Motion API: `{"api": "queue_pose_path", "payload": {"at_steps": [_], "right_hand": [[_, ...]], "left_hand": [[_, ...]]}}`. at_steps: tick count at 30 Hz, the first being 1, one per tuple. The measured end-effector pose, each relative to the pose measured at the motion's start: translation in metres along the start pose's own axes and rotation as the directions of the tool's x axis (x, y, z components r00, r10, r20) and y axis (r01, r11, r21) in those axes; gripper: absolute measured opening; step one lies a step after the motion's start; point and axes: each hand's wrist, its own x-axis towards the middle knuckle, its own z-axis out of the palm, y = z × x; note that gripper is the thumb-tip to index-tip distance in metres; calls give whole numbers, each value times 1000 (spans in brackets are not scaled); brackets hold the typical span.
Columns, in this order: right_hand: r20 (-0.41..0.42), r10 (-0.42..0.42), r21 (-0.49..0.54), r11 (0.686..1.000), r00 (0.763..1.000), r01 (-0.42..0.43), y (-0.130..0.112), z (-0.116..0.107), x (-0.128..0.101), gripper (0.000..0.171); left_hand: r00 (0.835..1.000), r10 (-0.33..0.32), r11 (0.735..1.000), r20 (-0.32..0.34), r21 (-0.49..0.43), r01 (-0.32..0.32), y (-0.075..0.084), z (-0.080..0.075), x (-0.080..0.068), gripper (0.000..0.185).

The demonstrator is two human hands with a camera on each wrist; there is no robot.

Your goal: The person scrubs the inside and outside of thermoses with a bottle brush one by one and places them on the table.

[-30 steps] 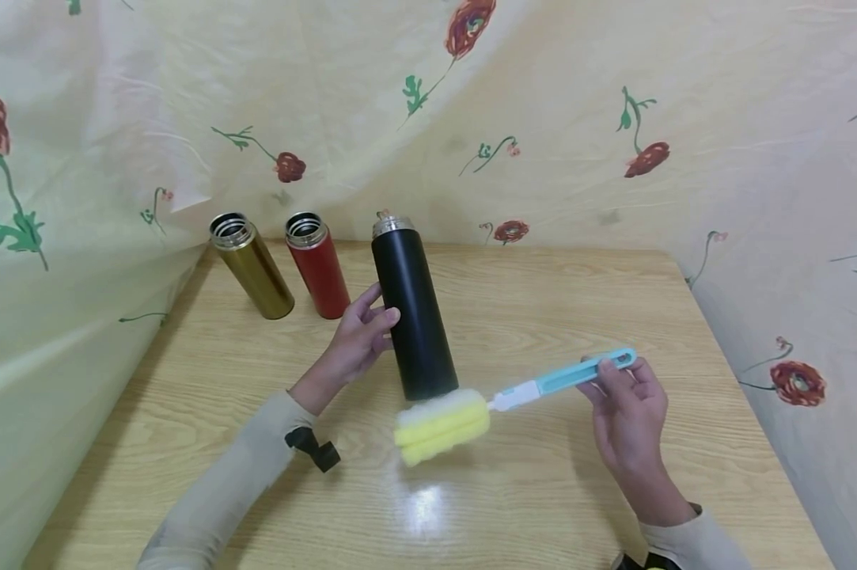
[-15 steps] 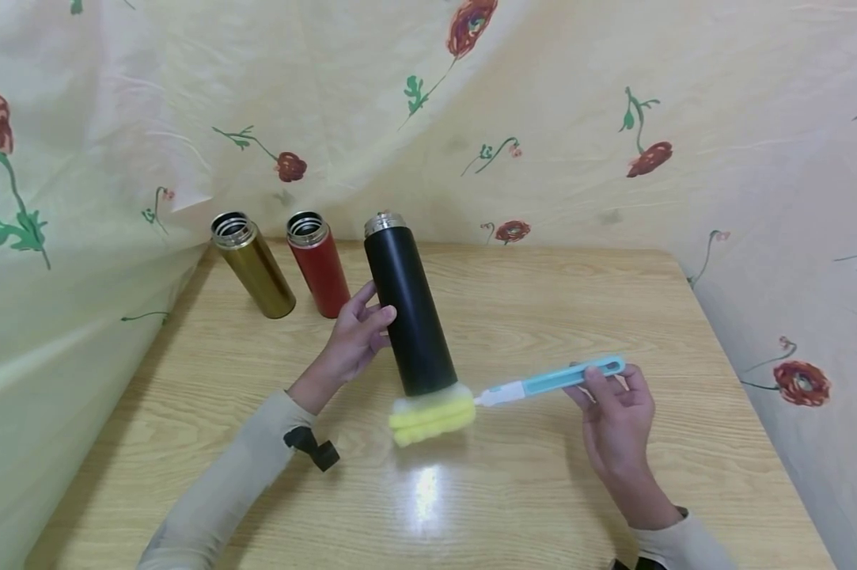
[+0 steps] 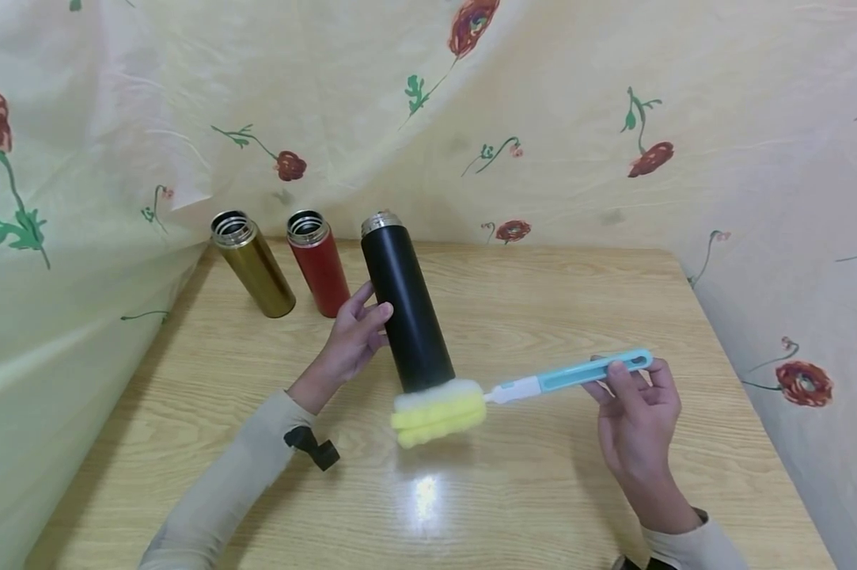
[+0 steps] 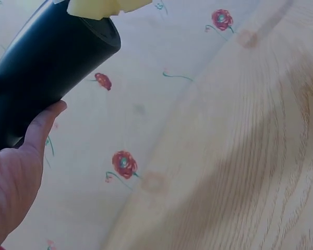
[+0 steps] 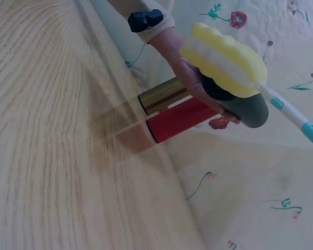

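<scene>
In the head view my left hand (image 3: pixel 351 342) grips a black bottle (image 3: pixel 412 310) round its middle, thumb in front. The bottle leans, its steel neck pointing up and away, its base toward me. My right hand (image 3: pixel 639 431) pinches the end of a bottle brush's light blue handle (image 3: pixel 578 375). Against the bottle's base lies the brush's yellow and white sponge head (image 3: pixel 438 413), covering its lower edge. From the left wrist, the sponge (image 4: pixel 107 7) shows at the base of the bottle (image 4: pixel 52 57). In the right wrist view the sponge (image 5: pixel 229 62) overlaps the bottle.
A gold bottle (image 3: pixel 255 273) and a red bottle (image 3: pixel 320 273) stand uncapped at the back left of the wooden table (image 3: pixel 556 491). A flowered cloth (image 3: pixel 371 119) hangs behind the table and along both sides.
The sponge head moved left along the bottle's base, then back right with my right hand. My left hand has shifted the black bottle slightly left and tilted it a little more.
</scene>
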Motion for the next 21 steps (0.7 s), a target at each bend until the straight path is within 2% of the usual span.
{"api": "queue_pose_path", "payload": {"at_steps": [7, 14, 17, 21], "right_hand": [[-46, 57, -2, 998, 997, -57, 5, -7, -2, 19], [-138, 79, -139, 985, 987, -99, 10, -13, -6, 15], [-122, 91, -106, 989, 988, -104, 7, -12, -5, 16], [-75, 90, -5, 996, 993, -90, -1, -9, -3, 17]], "left_hand": [[999, 25, 999, 32, -44, -24, 2, 5, 1, 62], [999, 19, 998, 45, -57, -17, 3, 8, 0, 69], [999, 18, 999, 42, -48, -16, 2, 7, -1, 69], [1000, 10, 999, 26, -48, -9, 0, 6, 0, 68]]}}
